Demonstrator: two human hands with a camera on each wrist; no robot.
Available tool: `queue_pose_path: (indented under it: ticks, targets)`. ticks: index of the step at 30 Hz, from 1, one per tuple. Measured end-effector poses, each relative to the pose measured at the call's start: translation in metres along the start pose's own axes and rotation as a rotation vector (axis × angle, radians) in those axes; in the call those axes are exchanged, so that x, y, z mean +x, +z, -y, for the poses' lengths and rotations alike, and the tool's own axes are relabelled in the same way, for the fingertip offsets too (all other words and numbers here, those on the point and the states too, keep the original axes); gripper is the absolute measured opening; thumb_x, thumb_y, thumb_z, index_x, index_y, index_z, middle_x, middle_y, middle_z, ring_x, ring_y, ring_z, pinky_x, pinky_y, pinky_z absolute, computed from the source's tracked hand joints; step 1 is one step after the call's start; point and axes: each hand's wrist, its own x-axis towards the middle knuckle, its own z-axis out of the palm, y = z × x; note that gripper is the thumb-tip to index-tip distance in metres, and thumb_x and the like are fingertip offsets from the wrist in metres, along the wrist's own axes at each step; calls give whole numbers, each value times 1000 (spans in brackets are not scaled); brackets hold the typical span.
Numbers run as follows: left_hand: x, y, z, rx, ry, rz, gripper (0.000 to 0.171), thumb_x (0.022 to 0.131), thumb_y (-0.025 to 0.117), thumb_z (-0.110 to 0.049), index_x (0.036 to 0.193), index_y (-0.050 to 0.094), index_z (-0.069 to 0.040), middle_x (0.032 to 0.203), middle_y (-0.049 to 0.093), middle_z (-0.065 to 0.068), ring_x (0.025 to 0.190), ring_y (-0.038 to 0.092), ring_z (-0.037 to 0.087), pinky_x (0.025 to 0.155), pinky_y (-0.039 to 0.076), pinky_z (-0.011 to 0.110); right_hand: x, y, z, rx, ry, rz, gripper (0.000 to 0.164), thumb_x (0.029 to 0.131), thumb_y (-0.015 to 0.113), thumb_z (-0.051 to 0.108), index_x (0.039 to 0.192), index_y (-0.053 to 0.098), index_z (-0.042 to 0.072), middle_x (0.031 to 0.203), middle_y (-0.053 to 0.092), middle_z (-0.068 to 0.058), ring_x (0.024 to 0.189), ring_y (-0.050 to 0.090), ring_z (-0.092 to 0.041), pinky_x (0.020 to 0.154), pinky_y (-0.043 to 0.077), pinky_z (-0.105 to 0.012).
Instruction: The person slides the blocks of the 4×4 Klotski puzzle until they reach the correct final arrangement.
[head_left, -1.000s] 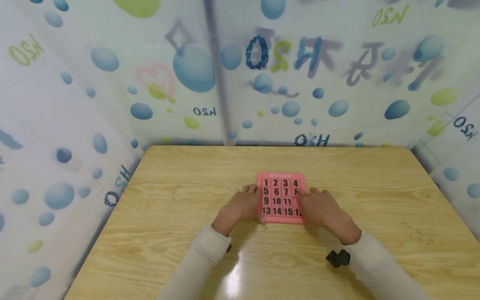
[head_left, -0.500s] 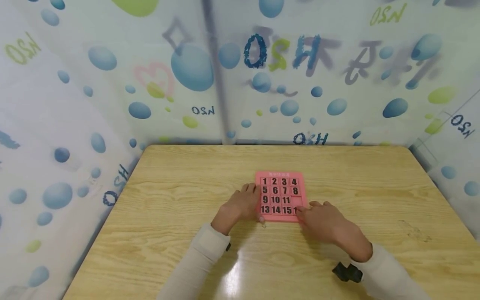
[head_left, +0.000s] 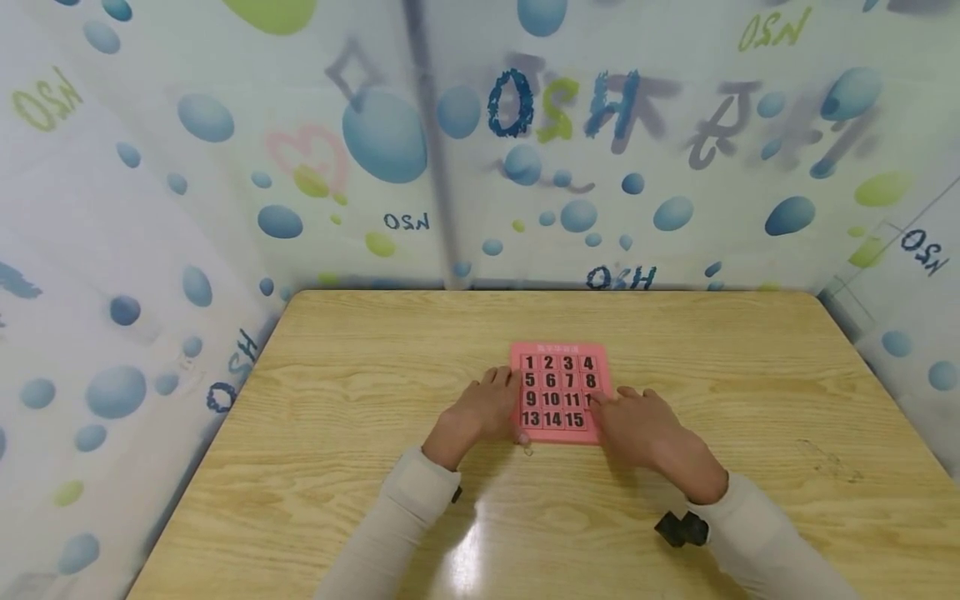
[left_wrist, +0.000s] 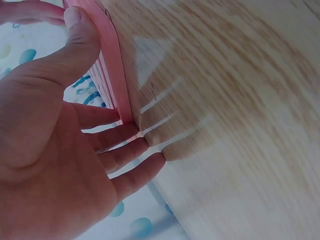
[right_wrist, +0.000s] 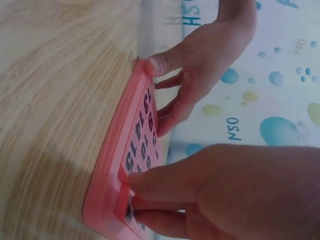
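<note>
A pink sliding number puzzle (head_left: 560,390) lies on the wooden table with black-numbered tiles in rows. My left hand (head_left: 483,408) rests against its left edge, fingers extended along the side; the thumb (left_wrist: 73,17) touches the frame by the near left corner. On the right side, my right hand (head_left: 641,427) reaches over the edge, its thumb (right_wrist: 145,184) and fingertips on the puzzle. They partly cover the tile (head_left: 588,401) beside 11, whose first digit 1 shows. Below that tile, right of 15, is a bare pink slot (head_left: 592,419).
A thin loop (head_left: 528,451) lies by the puzzle's near left corner. The wooden table (head_left: 375,367) extends around the puzzle. A patterned wall covering (head_left: 480,192) rises behind its far edge and along both sides. A black wrist device (head_left: 681,528) hangs under the right sleeve.
My right hand moved from tile 8 down to the bottom right tile, then up again. That tile slid up from beside 15 to beside 11. The left hand stayed still.
</note>
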Motion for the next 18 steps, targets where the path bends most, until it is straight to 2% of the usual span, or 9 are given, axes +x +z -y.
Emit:
queue_pose_path:
  ticks: [5, 10, 15, 18]
  targets:
    - [0, 0, 0, -1, 3, 8, 104, 79, 78, -52, 155, 25, -5, 156, 33, 13, 145, 31, 29, 113, 37, 45, -6, -2, 11, 49, -51, 26, 38, 100, 58, 23, 134, 62, 7, 142, 58, -7, 130, 52, -40, 97, 45, -63]
    - [0, 0, 0, -2, -3, 4, 103, 79, 78, -52, 155, 26, -5, 155, 33, 13, 145, 31, 28, 113, 37, 45, -10, -4, 20, 70, -94, 42, 39, 100, 57, 25, 134, 62, 8, 143, 57, -6, 128, 53, -40, 96, 46, -62]
    - [0, 0, 0, 7, -1, 5, 104, 78, 77, -53, 155, 26, -5, 155, 33, 13, 144, 31, 28, 113, 38, 45, -15, -5, 13, 61, -72, 42, 39, 98, 60, 24, 134, 63, 9, 136, 62, -6, 121, 57, -38, 89, 50, -59]
    - [0, -1, 0, 11, -2, 4, 104, 78, 77, -53, 155, 26, -5, 155, 33, 13, 144, 32, 28, 112, 38, 45, -18, -4, 5, 57, -62, 57, 38, 98, 61, 25, 133, 64, 10, 134, 64, -6, 120, 58, -39, 89, 49, -60]
